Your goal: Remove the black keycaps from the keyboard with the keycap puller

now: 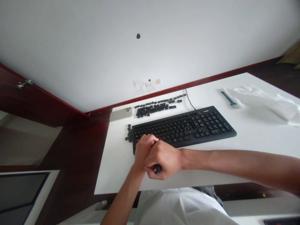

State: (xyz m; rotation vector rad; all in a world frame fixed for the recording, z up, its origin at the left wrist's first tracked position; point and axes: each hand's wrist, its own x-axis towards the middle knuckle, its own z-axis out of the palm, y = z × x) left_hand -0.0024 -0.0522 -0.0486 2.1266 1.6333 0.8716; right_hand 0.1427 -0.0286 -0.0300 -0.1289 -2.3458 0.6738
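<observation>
"What's your right hand (162, 160) doing?"
"It's clamping a small dark object (157, 169) in a closed fist."
"And your left hand (143, 150)?"
"It's curling over the black keyboard (185, 128), grip unclear, with loose black keycaps (152, 107) lying beyond."

Inspection finds both your hands together just below centre frame, toward 6 o'clock. Your right forearm (243, 165) enters from 3 o'clock and runs nearly level, with the right wrist (184, 157) straight. Your right hand (162, 162) is closed in a fist, knuckles up, and lies across and partly over your left hand (144, 151). Your left forearm (123, 198) rises from 7 o'clock, with the left wrist (137, 168) bent slightly. The left fingers (150, 140) are curled toward 12 o'clock; their tips are hidden behind your right hand. The two hands are touching.
</observation>
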